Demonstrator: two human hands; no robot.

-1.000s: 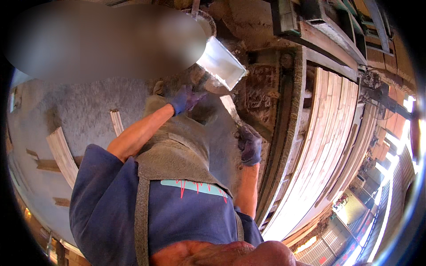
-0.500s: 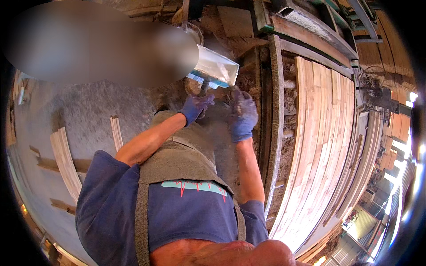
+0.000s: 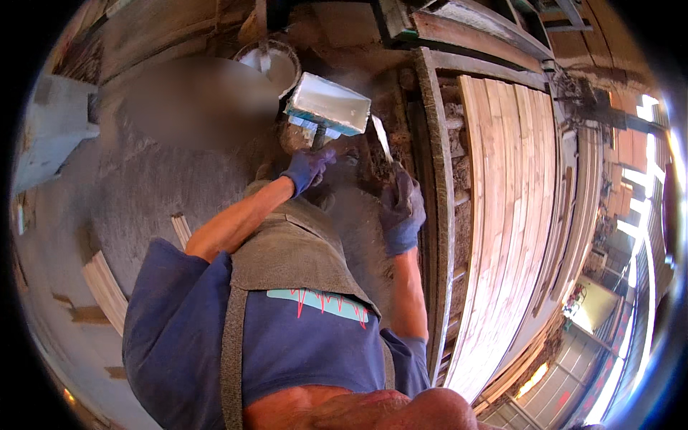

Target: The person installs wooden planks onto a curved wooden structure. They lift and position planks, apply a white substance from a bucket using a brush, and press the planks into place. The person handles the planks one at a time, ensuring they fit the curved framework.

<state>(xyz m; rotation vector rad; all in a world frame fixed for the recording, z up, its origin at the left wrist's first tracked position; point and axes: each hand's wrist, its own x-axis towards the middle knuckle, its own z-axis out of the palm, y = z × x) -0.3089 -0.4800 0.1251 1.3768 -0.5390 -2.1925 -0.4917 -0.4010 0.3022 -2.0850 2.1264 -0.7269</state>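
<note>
My left hand (image 3: 308, 170), in a blue-purple glove, is closed round the dark handle (image 3: 319, 136) of a rectangular metal tray (image 3: 321, 123). Whitish material coats the inside of the tray, and its near wall is smeared white and teal. To the right of it, my gloved right hand (image 3: 403, 213) is closed on a putty knife with a pale, narrow blade (image 3: 382, 137). The blade points up and away, beside the tray's right end and apart from it. My right fingers hide most of the knife's handle.
A round bucket (image 3: 294, 60) with whitish contents stands just beyond the tray. On my right, a long metal rail (image 3: 438, 186) borders a row of wooden planks (image 3: 509, 208). More wood strips (image 3: 106, 287) lie at left. A blurred patch covers part of the upper left.
The putty knife has come away from the tray's right end, as my right hand drew back toward me and slightly right. The tray sits a little farther left in view.
</note>
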